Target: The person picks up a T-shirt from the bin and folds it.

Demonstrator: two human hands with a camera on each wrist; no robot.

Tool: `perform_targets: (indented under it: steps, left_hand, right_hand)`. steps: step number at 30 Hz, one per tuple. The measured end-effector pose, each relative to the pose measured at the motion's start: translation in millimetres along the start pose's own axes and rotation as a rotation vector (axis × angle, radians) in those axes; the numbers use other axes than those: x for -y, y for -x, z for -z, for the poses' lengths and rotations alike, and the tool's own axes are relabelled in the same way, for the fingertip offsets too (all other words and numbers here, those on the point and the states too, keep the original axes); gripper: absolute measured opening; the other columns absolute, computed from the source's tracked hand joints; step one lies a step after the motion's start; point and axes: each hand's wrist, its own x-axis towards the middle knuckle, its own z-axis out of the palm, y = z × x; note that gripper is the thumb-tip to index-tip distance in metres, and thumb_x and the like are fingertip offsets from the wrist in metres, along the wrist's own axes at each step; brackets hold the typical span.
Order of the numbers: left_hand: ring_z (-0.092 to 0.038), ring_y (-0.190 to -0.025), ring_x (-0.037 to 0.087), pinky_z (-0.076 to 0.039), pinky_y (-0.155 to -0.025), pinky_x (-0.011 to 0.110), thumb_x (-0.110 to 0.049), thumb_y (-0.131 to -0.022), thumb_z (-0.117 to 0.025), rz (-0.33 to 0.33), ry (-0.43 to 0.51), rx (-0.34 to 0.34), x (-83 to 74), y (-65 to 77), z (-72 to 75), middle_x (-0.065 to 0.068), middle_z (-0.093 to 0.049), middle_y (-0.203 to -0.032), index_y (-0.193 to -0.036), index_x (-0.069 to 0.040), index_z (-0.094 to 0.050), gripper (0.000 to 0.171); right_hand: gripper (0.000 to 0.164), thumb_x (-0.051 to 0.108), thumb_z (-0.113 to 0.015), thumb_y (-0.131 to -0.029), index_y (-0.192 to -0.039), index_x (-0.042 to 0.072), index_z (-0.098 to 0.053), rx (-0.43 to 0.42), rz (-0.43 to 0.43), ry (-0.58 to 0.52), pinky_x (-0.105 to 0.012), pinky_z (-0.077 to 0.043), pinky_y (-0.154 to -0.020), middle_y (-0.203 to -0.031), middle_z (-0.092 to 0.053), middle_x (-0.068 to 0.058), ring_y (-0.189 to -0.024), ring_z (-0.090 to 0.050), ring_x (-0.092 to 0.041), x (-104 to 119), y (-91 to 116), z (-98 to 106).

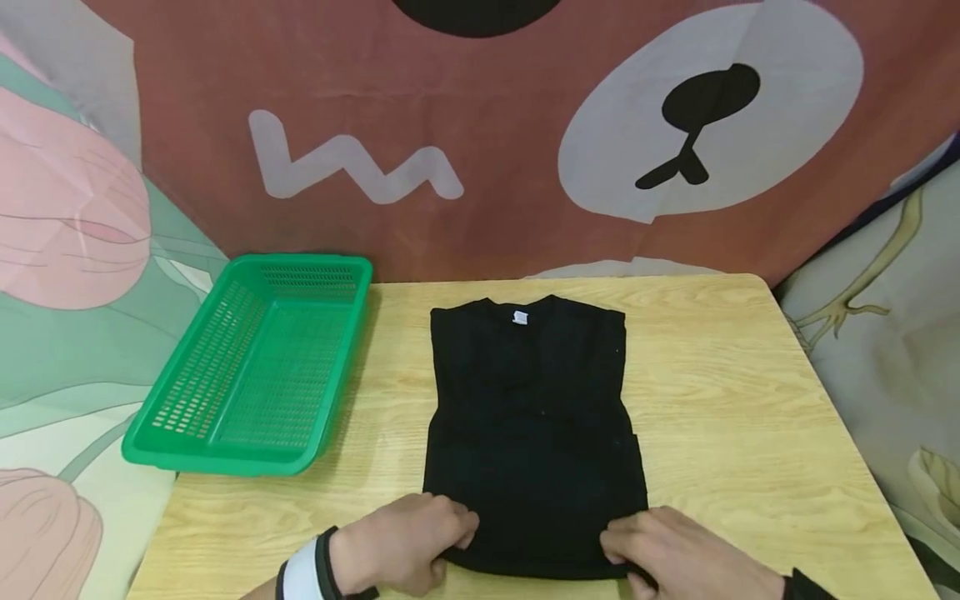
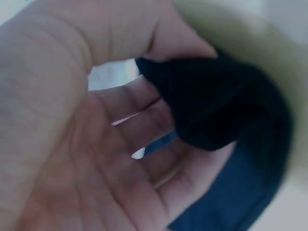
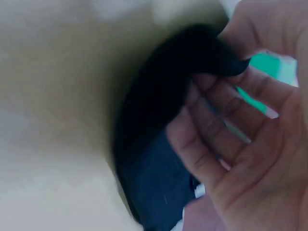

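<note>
A black V-neck top [image 1: 532, 433] lies on the table with its neckline and white label toward the back wall. Its side edges run straight down, and no sleeves show. My left hand [image 1: 408, 542] pinches the near left corner of the cloth between thumb and fingers. At the near right corner, my right hand [image 1: 675, 550] pinches the fabric the same way. In the left wrist view the dark cloth [image 2: 207, 101] bunches between thumb and fingertips. The right wrist view shows the black edge [image 3: 163, 91] curling up from the tabletop in my fingers.
A green plastic basket [image 1: 330, 417] with perforated sides stands at the table's left, against the wall cloth. The wooden table [image 1: 750, 417] extends to the right of the top. A printed brown cloth [image 1: 487, 225] hangs along the back edge.
</note>
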Motion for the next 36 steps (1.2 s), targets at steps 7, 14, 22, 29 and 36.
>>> perform_targets:
  steps: [7,14,22,29,36]
  left_hand:
    - [-0.032,-0.061,0.004,-0.026,-0.057,0.024,0.003,-0.082,-0.071,-0.001,0.165,-0.076,22.7,0.7,86.8,-0.01,-0.03,-0.072,-0.088,-0.02,-0.049,0.032]
    - [-0.051,-0.078,0.011,-0.044,-0.074,0.029,-0.004,-0.091,-0.071,-0.036,0.201,-0.183,67.4,-28.2,157.5,0.0,-0.05,-0.087,-0.099,-0.014,-0.054,0.021]
    - [-0.063,-0.105,0.022,-0.052,-0.094,0.04,-0.011,-0.096,-0.07,0.079,0.26,-0.296,133.7,-73.2,184.5,0.003,-0.066,-0.11,-0.113,-0.011,-0.065,0.017]
    - [-0.063,-0.112,0.024,-0.051,-0.095,0.042,-0.02,-0.102,-0.067,0.234,0.199,-0.391,176.0,-115.2,179.3,0.007,-0.068,-0.124,-0.12,-0.009,-0.066,0.021]
    - [-0.057,-0.093,0.022,-0.048,-0.087,0.038,-0.017,-0.105,-0.064,0.382,0.131,-0.401,202.1,-149.2,137.4,0.006,-0.064,-0.107,-0.119,-0.006,-0.064,0.017]
  right_hand:
    - [0.042,-0.003,-0.076,-0.087,-0.105,0.033,-0.065,-0.292,0.085,-0.042,-0.022,-0.052,-0.069,-0.095,-0.062,0.021,-0.08,-0.057,0.003,-31,-8,82]
    - [0.037,-0.004,-0.077,-0.086,-0.103,0.027,-0.068,-0.474,0.073,0.109,-0.022,-0.051,-0.072,-0.094,-0.065,0.019,-0.08,-0.056,0.002,-81,-36,139]
    - [0.018,0.005,-0.072,-0.097,-0.108,0.019,-0.073,-0.52,-0.042,0.13,-0.031,-0.051,-0.072,-0.097,-0.071,0.005,-0.079,-0.057,-0.008,-139,-86,163]
    - [0.017,0.002,-0.069,-0.099,-0.115,0.005,-0.074,-0.543,-0.156,0.15,-0.047,-0.057,-0.083,-0.11,-0.075,-0.011,-0.094,-0.069,-0.025,-193,-129,150]
    - [0.025,0.005,-0.065,-0.102,-0.126,-0.001,-0.07,-0.491,-0.284,0.159,-0.058,-0.056,-0.095,-0.123,-0.072,-0.02,-0.113,-0.07,-0.039,-220,-154,112]
